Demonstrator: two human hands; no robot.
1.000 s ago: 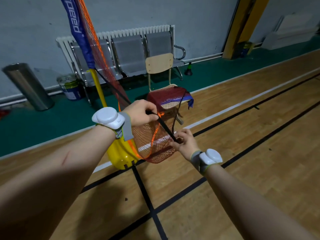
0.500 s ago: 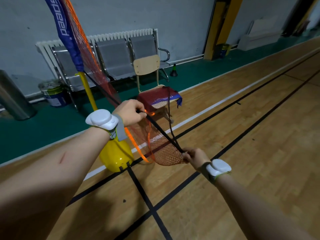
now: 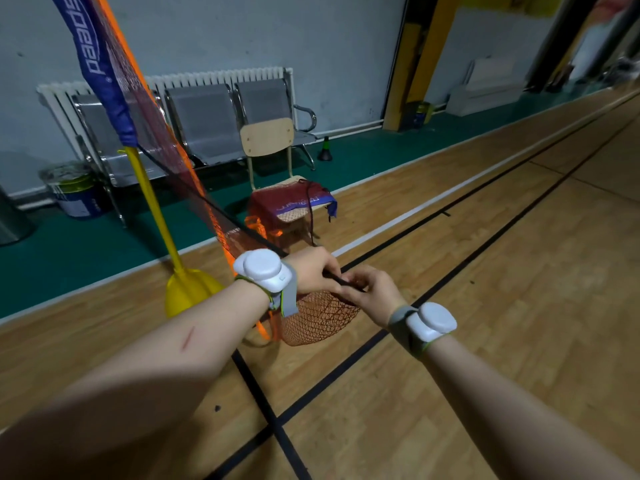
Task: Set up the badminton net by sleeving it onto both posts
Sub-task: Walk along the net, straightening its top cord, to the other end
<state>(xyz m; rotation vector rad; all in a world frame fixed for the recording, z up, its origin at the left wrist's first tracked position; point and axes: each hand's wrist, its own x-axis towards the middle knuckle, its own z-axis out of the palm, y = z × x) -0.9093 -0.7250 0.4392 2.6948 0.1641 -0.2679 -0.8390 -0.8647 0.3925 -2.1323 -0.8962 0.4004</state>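
Observation:
A yellow post point(image 3: 152, 202) stands on its yellow base point(image 3: 188, 292) at the left, with the net's blue sleeve point(image 3: 100, 67) pulled over its top. The red-orange badminton net point(image 3: 166, 147) slopes down from that sleeve to my hands. My left hand point(image 3: 313, 270) and my right hand point(image 3: 372, 291) are close together, both closed on the net's black edge cord. A loose bunch of mesh point(image 3: 317, 320) hangs below them. More of the net point(image 3: 294, 204) lies piled on a wooden chair.
The wooden chair point(image 3: 268, 140) stands at the court's edge. Behind it are a row of metal seats point(image 3: 204, 123), a radiator and a paint bucket point(image 3: 74, 190). A small black cone point(image 3: 325, 150) sits on the green floor. Black court lines cross under my arms.
My hands have come together on the cord; before, they were apart with the cord stretched between them. The view has swung right and moved nearer the chair.

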